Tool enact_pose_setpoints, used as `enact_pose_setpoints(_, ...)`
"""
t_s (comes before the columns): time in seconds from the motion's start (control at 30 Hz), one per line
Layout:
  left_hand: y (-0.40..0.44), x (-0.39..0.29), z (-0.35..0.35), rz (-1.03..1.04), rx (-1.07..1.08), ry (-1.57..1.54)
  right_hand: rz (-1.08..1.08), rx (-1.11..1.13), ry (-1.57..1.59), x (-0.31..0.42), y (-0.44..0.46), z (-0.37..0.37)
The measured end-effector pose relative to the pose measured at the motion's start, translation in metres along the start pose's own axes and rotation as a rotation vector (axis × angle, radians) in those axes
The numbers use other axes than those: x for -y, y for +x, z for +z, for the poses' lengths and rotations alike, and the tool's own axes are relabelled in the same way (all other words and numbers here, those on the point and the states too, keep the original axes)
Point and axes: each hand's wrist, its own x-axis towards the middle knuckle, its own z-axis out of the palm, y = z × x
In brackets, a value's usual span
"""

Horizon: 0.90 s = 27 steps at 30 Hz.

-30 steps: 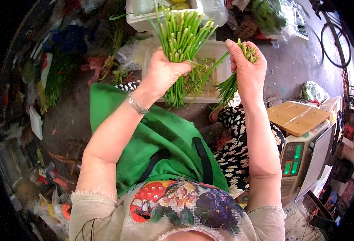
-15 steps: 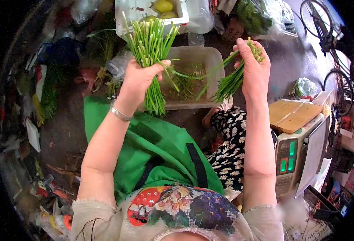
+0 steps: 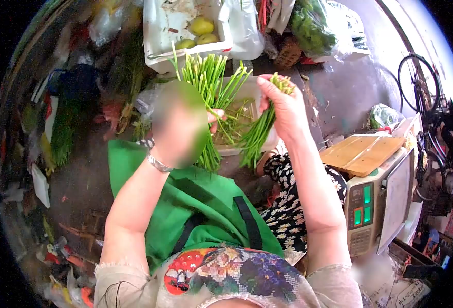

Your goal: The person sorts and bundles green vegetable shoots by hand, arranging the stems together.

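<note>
My left hand (image 3: 181, 126), largely covered by a blur patch, is closed around a thick bunch of long green vegetable stalks (image 3: 208, 74). Pale cut ends fan out above that fist, and the thin green ends hang below it. A smaller bunch of green stalks (image 3: 259, 131) is gripped in my right hand (image 3: 286, 105), with its pale ends bundled near the thumb. Both bunches are held over a translucent plastic tub (image 3: 237, 150), close together but apart. Loose green scraps (image 3: 241, 110) lie in the tub.
A white foam box (image 3: 157, 46) with yellowish-green round fruits (image 3: 202, 25) stands beyond the tub. To the right is a digital scale (image 3: 362, 205) with a wooden board (image 3: 362, 153) on it. Bagged greens (image 3: 314, 31) and a bicycle (image 3: 416, 84) are farther off. Green cloth (image 3: 185, 205) covers my lap.
My right hand has moved left and down with its bunch, closer to the left one. My left hand sits lower in view. The view has tilted, showing more of the foam box.
</note>
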Motion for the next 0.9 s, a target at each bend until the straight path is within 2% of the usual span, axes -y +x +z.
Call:
enact_pose_setpoints(0.2, -0.002, 0.003, 0.000, -0.069, 0.055, 0.021, 0.125, 0.020, 0.178, -0.006, -0.001, 0.003)
enact_pose_setpoints(0.3, 0.001, 0.010, -0.004, -0.046, 0.056, 0.004, 0.099, 0.010, 0.160, -0.001, 0.002, -0.004)
enact_pose_setpoints(0.57, 0.003, 0.006, -0.010, 0.003, -0.050, -0.047, -0.123, -0.042, 0.350, 0.025, 0.016, -0.037)
enact_pose_setpoints(0.6, 0.006, 0.009, -0.016, 0.127, -0.023, 0.124, -0.129, -0.069, 0.361, 0.029, 0.016, -0.040)
enact_pose_setpoints(0.67, 0.008, 0.013, -0.019, 0.247, 0.004, 0.295, -0.134, -0.092, 0.372, 0.033, 0.016, -0.045)
enact_pose_setpoints(0.77, 0.006, 0.013, -0.017, 0.156, -0.009, 0.115, -0.100, -0.037, 0.466, 0.034, 0.013, -0.037)
enact_pose_setpoints(0.87, 0.007, 0.016, -0.018, 0.063, -0.067, 0.090, -0.037, -0.012, 0.502, 0.036, 0.008, -0.031)
enact_pose_setpoints(0.9, 0.008, 0.019, -0.021, 0.109, -0.037, 0.110, -0.026, 0.013, 0.532, 0.036, 0.008, -0.033)
